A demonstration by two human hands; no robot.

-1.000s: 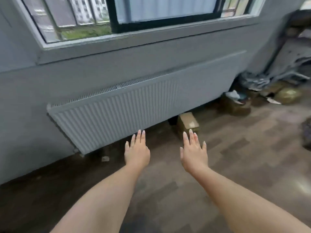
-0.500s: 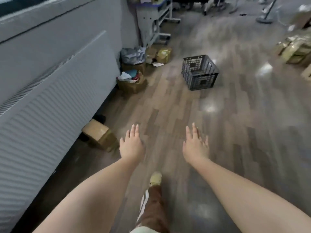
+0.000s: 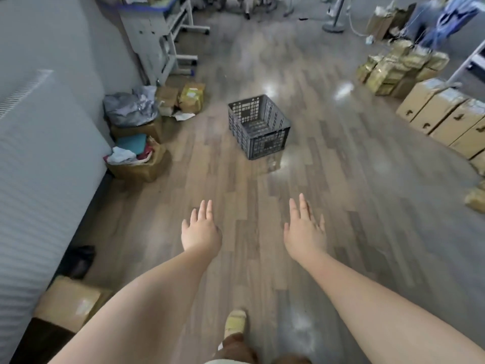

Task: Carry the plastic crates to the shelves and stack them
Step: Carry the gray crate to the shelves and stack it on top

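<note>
Along the left edge of the frame, a white ribbed radiator [image 3: 29, 185] on a grey wall. At its foot in the lower left, a closed cardboard box [image 3: 68, 303] on the floor, with a dark object just above it, too blurred to name. Further up the left side, an open brown box of mixed cloth and paper [image 3: 136, 160] against the wall, and behind it a second box topped with crumpled grey plastic [image 3: 130, 109]; yellow-brown parcels [image 3: 191, 97] just to the right of that. Upper left: a white metal stand on feet [image 3: 164, 40].

Lower centre: left hand [image 3: 200, 236], palm down, fingers straight and loosely spread, holding nothing, hovering over the wood-pattern floor [image 3: 341, 179]. Below it at the bottom edge, a foot in a pale yellow slipper [image 3: 236, 321].

Centre of the frame, above both hands and well apart from them: a dark grey plastic crate [image 3: 258, 126] with perforated walls, upright on the floor, open top, nothing visible inside.

Right of centre: right hand [image 3: 304, 232], likewise flat, fingers extended, empty, level with the left and apart from it.

Right edge: a row of tan cartons [image 3: 443, 114], and above them a heap of gold-wrapped packages [image 3: 393, 69].
</note>
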